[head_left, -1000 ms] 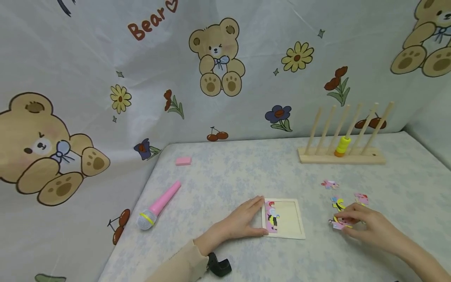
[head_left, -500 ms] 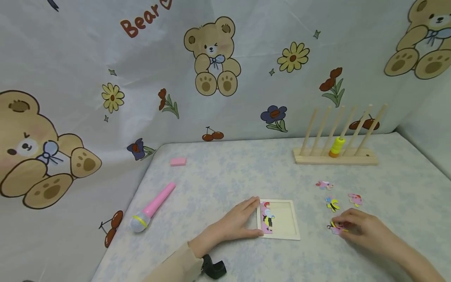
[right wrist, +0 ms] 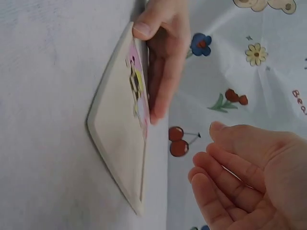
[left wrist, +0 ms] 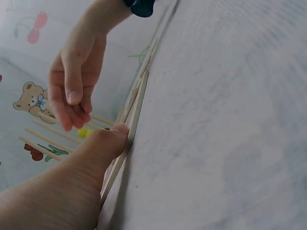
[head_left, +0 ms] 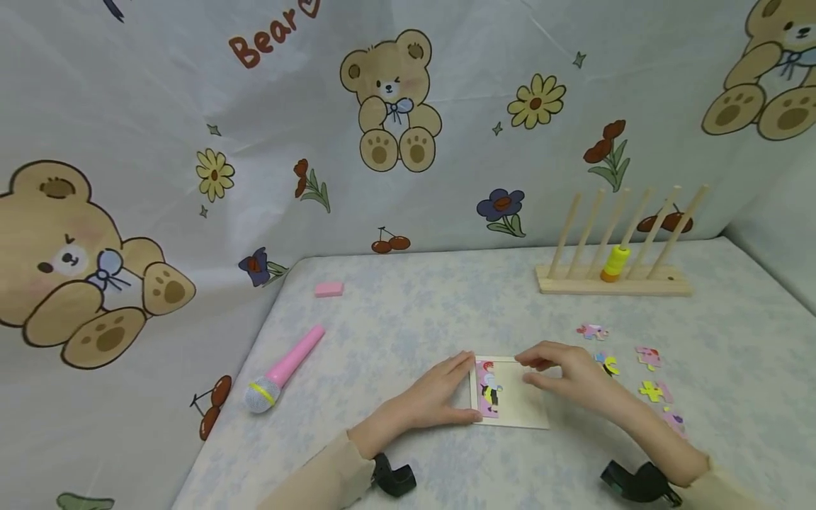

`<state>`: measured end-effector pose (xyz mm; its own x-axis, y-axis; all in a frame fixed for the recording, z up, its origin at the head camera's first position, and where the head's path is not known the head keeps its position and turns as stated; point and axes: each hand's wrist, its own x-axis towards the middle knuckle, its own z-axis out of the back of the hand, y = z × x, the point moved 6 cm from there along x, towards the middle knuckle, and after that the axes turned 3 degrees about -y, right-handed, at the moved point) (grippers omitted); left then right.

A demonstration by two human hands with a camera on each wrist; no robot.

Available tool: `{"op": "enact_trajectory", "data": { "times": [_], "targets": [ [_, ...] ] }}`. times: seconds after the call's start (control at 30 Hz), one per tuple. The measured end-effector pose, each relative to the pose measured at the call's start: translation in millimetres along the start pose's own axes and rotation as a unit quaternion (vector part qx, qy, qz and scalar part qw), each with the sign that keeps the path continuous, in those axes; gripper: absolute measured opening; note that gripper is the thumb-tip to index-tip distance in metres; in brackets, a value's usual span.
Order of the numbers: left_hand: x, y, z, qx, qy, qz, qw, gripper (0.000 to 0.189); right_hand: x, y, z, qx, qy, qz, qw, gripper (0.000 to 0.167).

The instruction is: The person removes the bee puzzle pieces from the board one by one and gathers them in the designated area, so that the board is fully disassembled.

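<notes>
A wooden jigsaw puzzle tray (head_left: 523,400) lies on the table, with pink, yellow and black pieces (head_left: 489,389) joined along its left side. My left hand (head_left: 433,400) holds the tray's left edge, thumb at the near corner and fingertips by the far corner. In the left wrist view its thumb (left wrist: 108,141) presses on the rim. Above the tray's right part hovers my right hand (head_left: 567,372); in the right wrist view its fingers (right wrist: 225,184) are loosely bent, with nothing seen between them. Several loose jigsaw pieces (head_left: 649,356) lie to the right, partly behind the right forearm.
A wooden peg rack (head_left: 615,285) with yellow and orange beads on one peg stands at the back right. A pink toy microphone (head_left: 287,368) lies at the left, with a pink block (head_left: 329,289) behind it. Bear-printed cloth (head_left: 268,127) hangs behind the table.
My right hand has moved left from the loose pieces to above the tray, uncovering pieces at the right. The left hand keeps its place on the tray. The head view shifted slightly.
</notes>
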<state>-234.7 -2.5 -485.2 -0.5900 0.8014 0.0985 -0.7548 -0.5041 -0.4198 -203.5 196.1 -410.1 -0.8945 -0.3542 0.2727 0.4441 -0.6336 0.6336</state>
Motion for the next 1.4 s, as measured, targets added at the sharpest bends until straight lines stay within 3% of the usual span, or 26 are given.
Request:
{"op": "enact_trajectory", "data": {
  "times": [0.13,0.3,0.5,0.67,0.83,1.1,1.4],
  "targets": [
    [0.6,-1.8,-0.3,-0.005,-0.001,0.002,1.0000,0.093,16.4,-3,-28,0.036,0.024,0.011,0.9990,0.020],
    [1.2,-7.1,-3.2,-0.014,0.009,-0.002,0.9999,0.092,15.3,-12,-48,0.041,0.023,-0.012,0.9988,0.016],
    [3.9,-8.4,-2.8,-0.006,0.010,-0.007,0.9999,0.091,10.8,-9,-53,0.005,-0.034,0.035,0.9988,0.019],
    [3.3,-5.8,-2.6,-0.005,0.012,-0.004,0.9999,0.092,11.4,-7,-57,-0.005,-0.048,0.046,0.9978,0.021],
    [1.8,-3.1,-1.0,0.002,0.006,-0.006,1.0000,0.092,13.5,-5,-60,0.002,-0.047,0.045,0.9979,0.021],
    [0.5,-1.5,1.4,-0.003,0.009,-0.004,0.9999,0.091,18.0,-10,-63,0.021,-0.051,0.005,0.9985,0.022],
    [0.8,-2.0,3.0,0.007,-0.008,0.012,0.9999,0.086,18.8,-5,-65,0.029,-0.065,0.024,0.9971,0.023]
  ]
}}
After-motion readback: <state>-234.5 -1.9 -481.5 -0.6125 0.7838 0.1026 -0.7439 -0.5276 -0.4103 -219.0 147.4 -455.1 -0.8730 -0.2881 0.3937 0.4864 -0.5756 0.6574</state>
